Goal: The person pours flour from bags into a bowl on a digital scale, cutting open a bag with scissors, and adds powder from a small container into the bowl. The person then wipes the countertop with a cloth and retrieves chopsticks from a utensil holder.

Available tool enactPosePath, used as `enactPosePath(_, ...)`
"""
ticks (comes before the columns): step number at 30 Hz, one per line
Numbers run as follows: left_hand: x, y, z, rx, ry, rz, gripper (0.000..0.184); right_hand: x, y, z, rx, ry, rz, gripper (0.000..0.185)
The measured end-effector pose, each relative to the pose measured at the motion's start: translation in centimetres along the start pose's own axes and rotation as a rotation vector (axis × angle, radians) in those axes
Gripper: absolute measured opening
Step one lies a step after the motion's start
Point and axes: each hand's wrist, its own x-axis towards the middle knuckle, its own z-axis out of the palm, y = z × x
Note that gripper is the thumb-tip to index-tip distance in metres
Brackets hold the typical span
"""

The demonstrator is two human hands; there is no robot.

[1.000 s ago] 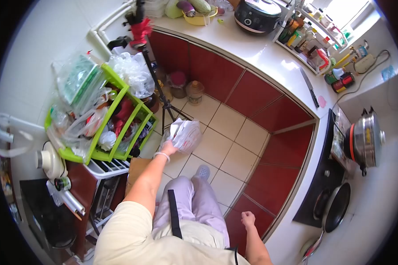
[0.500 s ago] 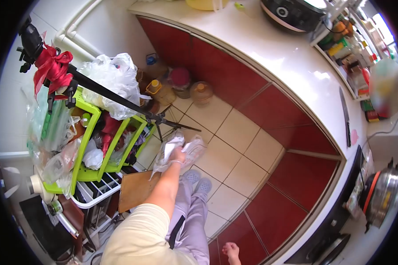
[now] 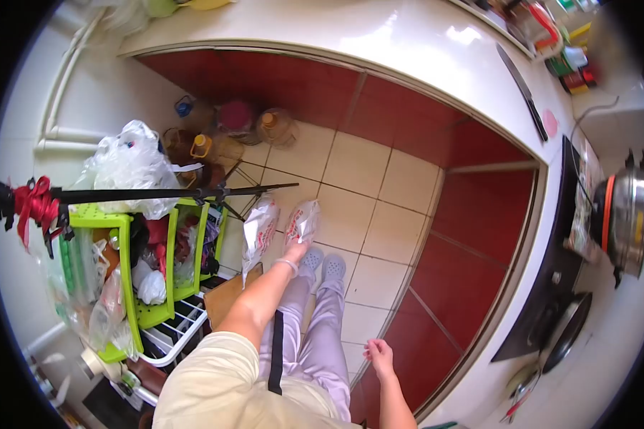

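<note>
My left hand point(image 3: 295, 250), with a pale band at the wrist, reaches down ahead of me and is closed on a white plastic bag with red print point(image 3: 305, 220). A second white bag with red print point(image 3: 260, 230) hangs just left of it; whether my hand also holds this one is hidden. Both bags are over the tiled floor, near my grey clogs point(image 3: 333, 267). My right hand point(image 3: 379, 354) is held out in front of the red cabinets, its fingers loosely curled and slightly apart, with nothing seen in it.
A green rack point(image 3: 125, 268) stuffed with bags stands at left, crossed by a black tripod leg point(image 3: 136, 194). Bottles point(image 3: 275, 129) stand in the far corner. On the white counter point(image 3: 422, 50) lies a knife point(image 3: 522, 93); a steel pot point(image 3: 628, 222) is at right.
The view has turned and shifted. The bags now hang apart, with their red print showing, instead of bunched together. My right hand has come forward, further into view.
</note>
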Motion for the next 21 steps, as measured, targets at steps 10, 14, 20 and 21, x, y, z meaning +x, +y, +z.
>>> enactPosePath(10,-28.5,15.4,1.5,-0.401,-0.319,-0.132,0.012,-2.0,-1.4,7.5,-0.868,0.125,-0.329,0.090)
enactPosePath(14,-39.4,18.2,1.8,-0.353,-0.484,-0.106,0.013,-2.4,-0.3,10.5,-0.570,0.475,-0.730,0.084)
enactPosePath(20,-54.7,21.6,2.5,-0.154,-0.799,-0.154,0.013,-14.6,-1.3,3.2,-0.169,0.983,-0.993,0.027)
enactPosePath(21,-56.7,21.7,3.0,-0.113,-0.838,-0.147,0.013,-16.5,-1.0,1.5,-0.187,0.918,-1.080,0.023)
